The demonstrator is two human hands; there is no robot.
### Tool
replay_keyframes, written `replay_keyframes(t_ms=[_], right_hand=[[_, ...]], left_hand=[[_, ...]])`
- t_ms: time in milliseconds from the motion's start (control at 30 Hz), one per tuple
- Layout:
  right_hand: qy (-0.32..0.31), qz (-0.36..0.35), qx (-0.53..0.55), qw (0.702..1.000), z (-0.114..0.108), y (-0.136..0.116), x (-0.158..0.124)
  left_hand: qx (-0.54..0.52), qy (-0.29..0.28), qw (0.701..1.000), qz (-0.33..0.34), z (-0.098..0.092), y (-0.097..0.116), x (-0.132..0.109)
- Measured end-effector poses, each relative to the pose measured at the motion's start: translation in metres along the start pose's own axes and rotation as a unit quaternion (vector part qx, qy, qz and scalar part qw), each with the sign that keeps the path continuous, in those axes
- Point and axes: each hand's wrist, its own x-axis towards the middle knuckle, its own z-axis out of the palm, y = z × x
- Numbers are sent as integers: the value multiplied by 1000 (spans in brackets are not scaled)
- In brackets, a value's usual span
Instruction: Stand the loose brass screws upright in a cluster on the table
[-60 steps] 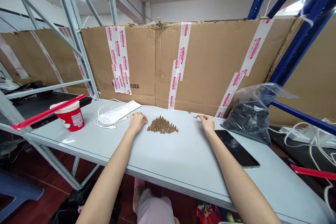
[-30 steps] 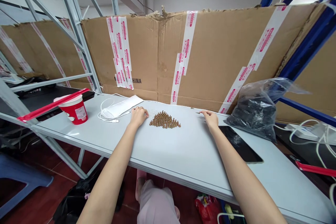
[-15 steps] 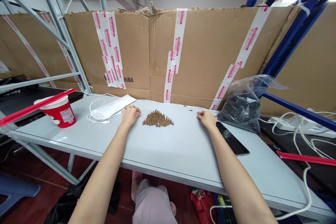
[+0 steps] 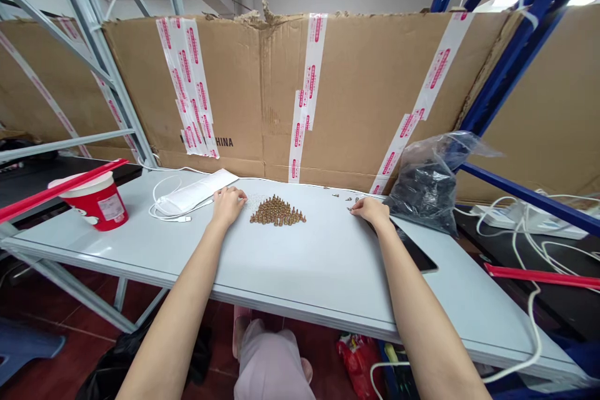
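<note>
Small brass-coloured screws stand in a dense triangular group on the grey-white table. My left hand rests just left of them, fingers curled together beside tiny clear pieces; whatever is in its fingertips is too small to tell. Well to the right of the group, my right hand pinches a small screw at the tabletop. A few loose screws lie just beyond that hand.
A black tablet lies by my right wrist, with a plastic bag of dark material behind it. On the left are a white flat packet with a cable and a red cup. Cardboard walls the back.
My right hand has shifted slightly left and nearer, showing more loose screws behind it and a screw at its fingertips. My left hand stays beside the group. The whole view has shifted slightly.
</note>
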Motion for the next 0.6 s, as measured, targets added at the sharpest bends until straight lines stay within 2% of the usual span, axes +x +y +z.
replay_keyframes(t_ms=[133, 200, 267, 300, 367, 467, 533, 600], right_hand=[[29, -5, 11, 1000, 1, -5, -1], [38, -17, 58, 997, 2, -10, 1], [41, -57, 147, 987, 3, -21, 1], [36, -92, 205, 974, 4, -28, 0], [2, -184, 321, 929, 7, -49, -7], [-61, -269, 413, 868, 10, -85, -29], [-90, -294, 428, 850, 11, -106, -47], [-105, -297, 430, 846, 12, -120, -63]], left_hand=[[-1, 30, 999, 16, -2, 2, 0], [-4, 69, 997, 33, -7, 8, -2], [-9, 127, 990, 63, -12, 19, -4], [-13, 154, 984, 87, -15, 26, -6], [-23, 190, 970, 151, -19, 41, -9], [-28, 206, 943, 260, -19, 62, -15], [-27, 214, 927, 307, -16, 72, -19], [-27, 220, 912, 345, -14, 77, -21]])
